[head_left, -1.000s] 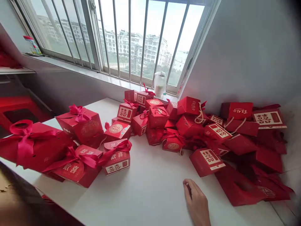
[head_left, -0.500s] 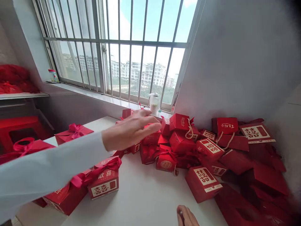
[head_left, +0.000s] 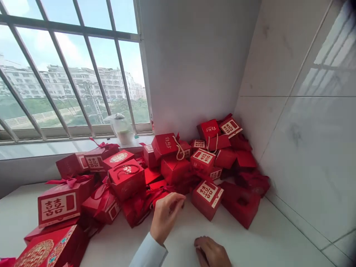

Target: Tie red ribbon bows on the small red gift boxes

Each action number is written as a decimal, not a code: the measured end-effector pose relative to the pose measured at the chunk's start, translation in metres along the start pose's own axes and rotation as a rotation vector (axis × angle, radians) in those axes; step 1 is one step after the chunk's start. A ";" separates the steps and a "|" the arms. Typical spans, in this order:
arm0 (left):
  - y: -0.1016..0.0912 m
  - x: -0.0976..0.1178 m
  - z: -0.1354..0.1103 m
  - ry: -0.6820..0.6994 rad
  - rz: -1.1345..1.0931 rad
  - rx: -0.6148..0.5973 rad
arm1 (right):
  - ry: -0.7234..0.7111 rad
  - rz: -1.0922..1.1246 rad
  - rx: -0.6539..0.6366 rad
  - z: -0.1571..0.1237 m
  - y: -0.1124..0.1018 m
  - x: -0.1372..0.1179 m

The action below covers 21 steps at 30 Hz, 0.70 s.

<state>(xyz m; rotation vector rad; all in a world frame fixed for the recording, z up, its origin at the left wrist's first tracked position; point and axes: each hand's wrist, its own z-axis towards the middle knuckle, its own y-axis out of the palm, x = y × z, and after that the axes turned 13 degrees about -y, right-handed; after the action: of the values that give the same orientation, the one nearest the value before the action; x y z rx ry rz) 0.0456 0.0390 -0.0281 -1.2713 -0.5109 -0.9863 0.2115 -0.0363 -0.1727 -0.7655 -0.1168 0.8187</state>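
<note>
Head view is looking down into a corner of a white counter [head_left: 267,237], where a heap of red gift boxes [head_left: 175,168] is spreading from about 8 o'clock round to 2 o'clock. The left hand [head_left: 166,216] is hovering at 6 o'clock at the front of the heap, fingers loosely bunched just beside a red ribbon [head_left: 155,194]; the fingertips are partly hidden, so I cannot tell whether they are holding anything. The right hand [head_left: 211,253] is resting on the counter at 5 o'clock, fingers gently curved and empty. Just above it, a tilted box with a gold label [head_left: 207,198] is leaning against the heap. At 8 o'clock, a box with a cord handle [head_left: 126,180] is sitting on top of others. The boxes are looking like light, fairly stiff card that could dent at the corners, and the ribbons like soft, slippery cloth that could pull loose. A flat pair of opposite side walls seems the safest place to take hold, not the ribbon or the cord. A barred window [head_left: 69,74] is filling 10 o'clock, and a glossy tiled wall [head_left: 300,148] is rising at 3 o'clock.
</note>
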 end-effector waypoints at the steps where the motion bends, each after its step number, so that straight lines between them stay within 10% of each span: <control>1: -0.005 -0.002 0.003 -0.011 -0.012 0.012 | 0.021 0.023 0.006 0.002 -0.006 -0.002; 11: -0.052 -0.010 0.012 -0.074 -0.146 0.010 | 0.448 -0.241 0.439 0.033 -0.055 0.027; 21: -0.077 0.002 0.002 -0.013 0.004 -0.088 | 0.588 -0.163 -0.049 0.095 -0.073 0.057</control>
<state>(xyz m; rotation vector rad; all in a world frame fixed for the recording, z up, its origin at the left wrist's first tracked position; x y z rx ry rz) -0.0172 0.0419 0.0162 -1.3575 -0.4788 -1.0071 0.2606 0.0258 -0.0666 -1.0005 0.3239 0.4139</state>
